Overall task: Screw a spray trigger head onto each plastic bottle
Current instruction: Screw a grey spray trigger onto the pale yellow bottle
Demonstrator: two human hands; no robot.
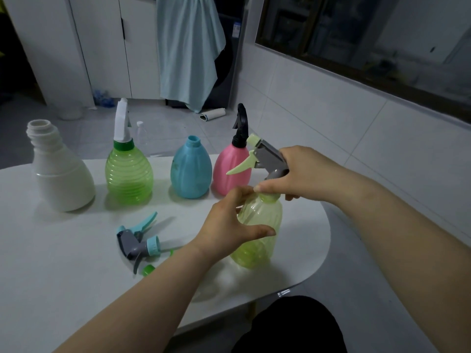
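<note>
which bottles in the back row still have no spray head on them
Two: the white bottle at far left and the blue bottle, both with bare open necks. The green bottle and pink bottle already carry heads.

Two bare forearms in frame, no sleeves visible up to frame edge; left hand (229,222) at centre, forearm entering from lower left; right hand (298,174) at centre right, forearm entering from right edge and lower right. No rings, watch, bracelet or gloves visible on either hand or wrist. Fingernails short, unpainted where visible. Dark black garment (290,327) at bottom centre-right of frame, plain, no visible pattern or marking; which part of clothing cannot tell
</note>
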